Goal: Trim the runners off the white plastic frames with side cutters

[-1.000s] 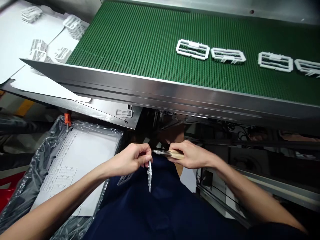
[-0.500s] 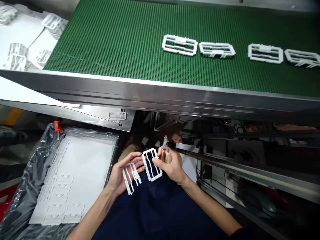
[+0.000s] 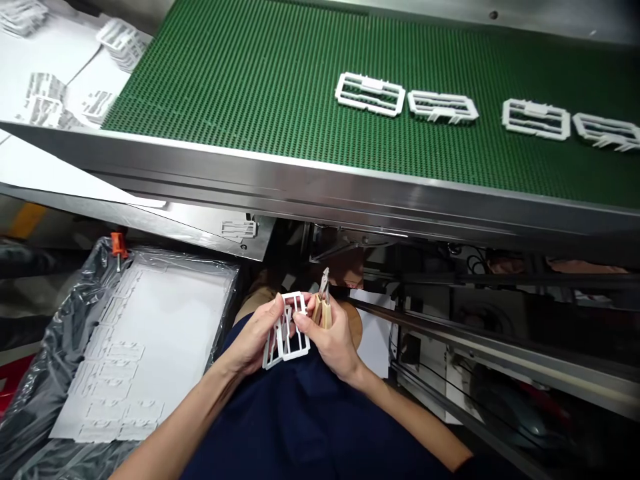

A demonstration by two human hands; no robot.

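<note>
In front of my dark blue clothing, my left hand (image 3: pixel 253 337) is closed around a white plastic frame (image 3: pixel 272 365), its thumb at the edge of a second white plastic frame (image 3: pixel 296 355). That second frame overlaps the first and partly hides it. My right hand (image 3: pixel 334 343) pinches the second frame with its thumb, and in the same hand is a pair of cutting pliers (image 3: pixel 325 288) with tan handles, jaws pointing up. Whether the two frames touch along their whole length I cannot tell.
Ahead runs a green conveyor belt (image 3: pixel 240 80) with a metal side rail (image 3: pixel 300 173); several white frames (image 3: pixel 370 93) lie on it. Stacked frames (image 3: pixel 123 43) stand at upper left. A black-lined bin (image 3: pixel 55 347) at left holds white sheet and frames. Metal bars (image 3: pixel 475 340) cross at right.
My hands have come together, bringing the two frames from apart to overlapping. The left thumb now reaches the right-hand frame. The pliers remain in my right hand.
</note>
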